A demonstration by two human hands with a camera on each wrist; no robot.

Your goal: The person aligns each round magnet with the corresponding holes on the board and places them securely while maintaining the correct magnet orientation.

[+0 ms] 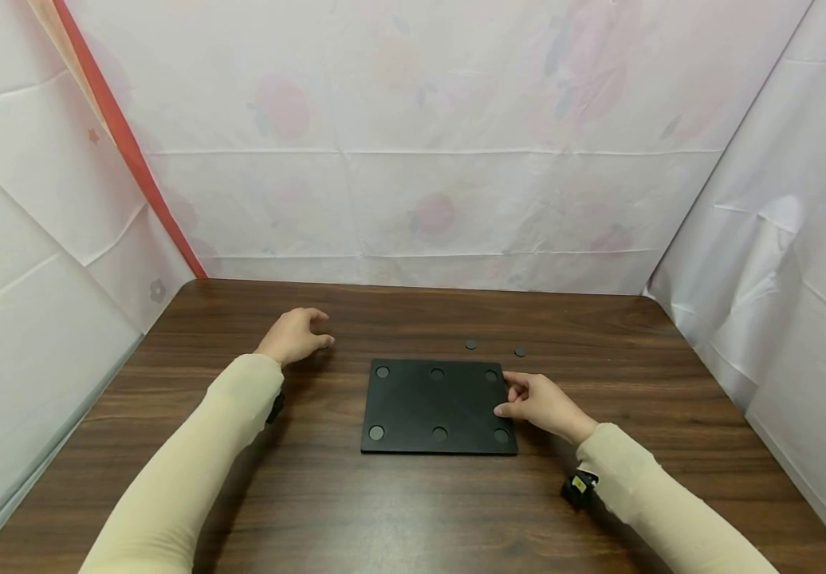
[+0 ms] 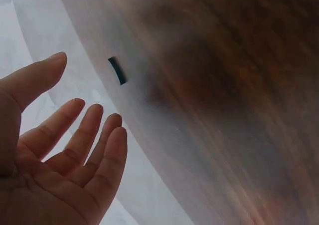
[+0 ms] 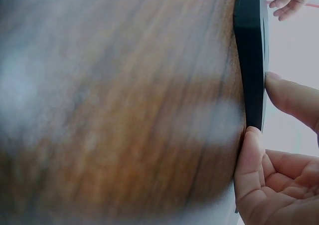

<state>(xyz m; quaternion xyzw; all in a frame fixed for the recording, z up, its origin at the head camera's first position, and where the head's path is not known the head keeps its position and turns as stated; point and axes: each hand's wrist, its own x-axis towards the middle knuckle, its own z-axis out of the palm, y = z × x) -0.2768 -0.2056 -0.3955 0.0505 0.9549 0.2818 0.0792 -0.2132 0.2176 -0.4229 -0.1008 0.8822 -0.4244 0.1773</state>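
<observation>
A flat black rectangular board with several round spots near its edges lies on the table. My right hand pinches the board's right edge. In the right wrist view, the thumb is on the board's upper face and a fingertip is at its lower edge. My left hand is held over the table, left of the board, holding nothing. Its fingers are spread and slightly bent in the left wrist view. Two small dark discs, a left one and a right one, lie behind the board.
The brown wood-grain table ends at a pale printed cloth behind, with white cloth along the right side. In the left wrist view a small dark curved strip shows near the table's edge; its kind cannot be made out.
</observation>
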